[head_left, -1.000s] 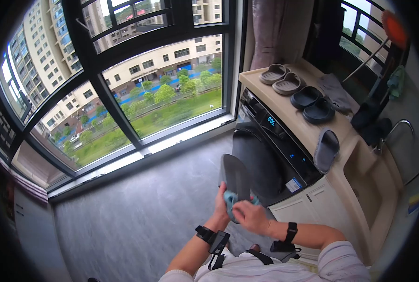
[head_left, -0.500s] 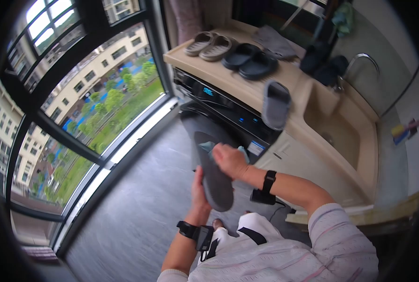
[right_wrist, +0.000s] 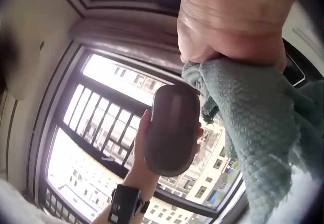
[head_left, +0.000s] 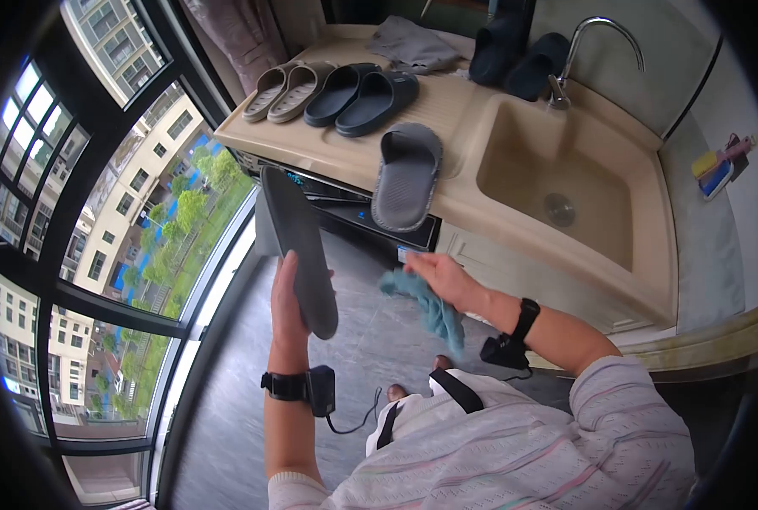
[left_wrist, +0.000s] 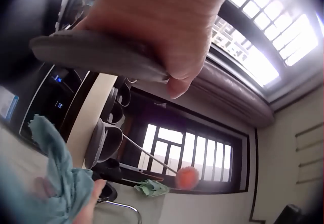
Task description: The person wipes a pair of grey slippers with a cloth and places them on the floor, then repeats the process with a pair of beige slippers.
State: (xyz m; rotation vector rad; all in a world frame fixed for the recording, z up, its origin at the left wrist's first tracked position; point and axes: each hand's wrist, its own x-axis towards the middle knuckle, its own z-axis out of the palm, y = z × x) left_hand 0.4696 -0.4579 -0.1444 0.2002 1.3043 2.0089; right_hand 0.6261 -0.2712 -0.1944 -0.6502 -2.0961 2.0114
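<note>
A dark grey slipper (head_left: 298, 251) is gripped by my left hand (head_left: 288, 297) near its lower end, tilted with its toe end up and away. My right hand (head_left: 449, 280) pinches a teal cloth (head_left: 430, 308), which hangs below it, apart from the slipper. In the left wrist view the left hand (left_wrist: 157, 21) holds the slipper (left_wrist: 96, 54) edge-on, and the cloth (left_wrist: 63, 168) is at lower left. The right wrist view shows the slipper's flat face (right_wrist: 173, 128) and the cloth (right_wrist: 253, 128) beneath the right hand (right_wrist: 233, 27).
One grey slipper (head_left: 408, 177) lies on the counter's front edge (head_left: 311, 151), with beige slippers (head_left: 298, 92) and dark slippers (head_left: 377, 102) behind it. A grey cloth (head_left: 413, 44) lies farther back. The sink (head_left: 566, 183) and faucet (head_left: 604, 34) are at right, windows (head_left: 115, 280) at left.
The cloth has come away from the slipper with my right hand, which moved right. My left hand has shifted left with the slipper. The head view has turned toward the sink.
</note>
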